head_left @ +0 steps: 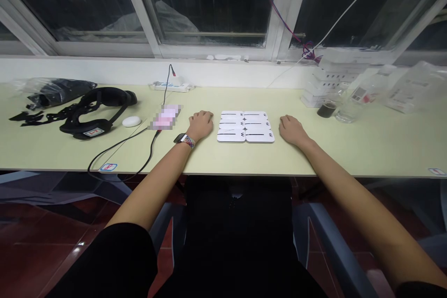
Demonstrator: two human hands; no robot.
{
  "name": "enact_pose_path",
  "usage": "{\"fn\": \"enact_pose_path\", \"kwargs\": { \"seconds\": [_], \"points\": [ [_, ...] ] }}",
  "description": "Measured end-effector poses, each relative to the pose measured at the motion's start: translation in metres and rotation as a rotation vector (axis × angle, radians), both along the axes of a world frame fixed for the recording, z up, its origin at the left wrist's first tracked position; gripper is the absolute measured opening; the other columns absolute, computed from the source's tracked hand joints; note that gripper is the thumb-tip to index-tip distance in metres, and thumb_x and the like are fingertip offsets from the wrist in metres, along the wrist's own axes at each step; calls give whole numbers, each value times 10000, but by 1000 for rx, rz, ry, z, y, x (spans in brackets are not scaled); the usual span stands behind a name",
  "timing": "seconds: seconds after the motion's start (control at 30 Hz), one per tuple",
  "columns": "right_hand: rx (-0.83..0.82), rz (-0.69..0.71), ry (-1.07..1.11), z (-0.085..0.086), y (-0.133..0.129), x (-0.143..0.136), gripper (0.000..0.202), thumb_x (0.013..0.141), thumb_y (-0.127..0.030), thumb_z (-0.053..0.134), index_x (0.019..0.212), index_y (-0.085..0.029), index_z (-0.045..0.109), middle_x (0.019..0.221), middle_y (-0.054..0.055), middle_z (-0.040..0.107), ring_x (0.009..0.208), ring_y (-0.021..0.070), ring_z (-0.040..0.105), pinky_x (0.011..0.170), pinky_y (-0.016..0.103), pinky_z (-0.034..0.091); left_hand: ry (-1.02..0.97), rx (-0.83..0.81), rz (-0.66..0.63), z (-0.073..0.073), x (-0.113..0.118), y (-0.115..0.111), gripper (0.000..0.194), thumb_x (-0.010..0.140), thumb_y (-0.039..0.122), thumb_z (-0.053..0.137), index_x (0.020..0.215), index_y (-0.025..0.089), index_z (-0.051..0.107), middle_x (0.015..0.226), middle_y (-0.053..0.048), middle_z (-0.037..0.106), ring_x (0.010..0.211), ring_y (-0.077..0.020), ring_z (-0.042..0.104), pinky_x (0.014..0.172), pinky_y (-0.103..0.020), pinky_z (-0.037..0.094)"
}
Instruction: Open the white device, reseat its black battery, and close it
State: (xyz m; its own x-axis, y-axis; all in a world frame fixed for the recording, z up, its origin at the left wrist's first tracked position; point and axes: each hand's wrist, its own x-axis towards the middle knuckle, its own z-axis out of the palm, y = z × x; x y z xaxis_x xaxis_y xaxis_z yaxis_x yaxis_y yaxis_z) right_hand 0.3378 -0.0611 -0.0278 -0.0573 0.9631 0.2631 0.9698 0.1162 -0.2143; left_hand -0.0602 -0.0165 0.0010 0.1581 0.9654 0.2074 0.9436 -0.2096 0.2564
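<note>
My left hand (pixel 201 124) rests palm down on the table, fingers loosely bent and nothing held. A dark watch (pixel 180 138) with a multicoloured band is on that wrist. Just right of this hand lie several white cards (pixel 231 135) with rounded corners, set edge to edge in two columns. Each card carries a black line or a W-like mark, seen sideways. On the cards' other side, my right hand (pixel 292 130) also lies palm down with its fingers slightly bent, holding nothing. Neither hand touches the cards.
Left on the pale table (pixel 240 160) are a black headset (pixel 91 125), a white oval case (pixel 132 121), a blurred phone-like item (pixel 165 117) with a cable and a power strip (pixel 172 86). At right stand white boxes (pixel 323 84), a dark-liquid cup (pixel 327 110) and a clear bottle (pixel 356 100).
</note>
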Motion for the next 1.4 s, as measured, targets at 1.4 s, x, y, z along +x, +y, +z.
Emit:
{"fn": "enact_pose_path", "kwargs": {
  "seconds": [1.4],
  "points": [
    [-2,2,-8,1,-2,-2,376,1046,-262,341,1211,-138,656,1234,251,684,1213,395,598,1088,540,489,31,1,-5,-1,1,-2,497,1016,301,436,1484,281,602,1540,-174,587,1434,-435,495,1206,-636,349]
  ]
}}
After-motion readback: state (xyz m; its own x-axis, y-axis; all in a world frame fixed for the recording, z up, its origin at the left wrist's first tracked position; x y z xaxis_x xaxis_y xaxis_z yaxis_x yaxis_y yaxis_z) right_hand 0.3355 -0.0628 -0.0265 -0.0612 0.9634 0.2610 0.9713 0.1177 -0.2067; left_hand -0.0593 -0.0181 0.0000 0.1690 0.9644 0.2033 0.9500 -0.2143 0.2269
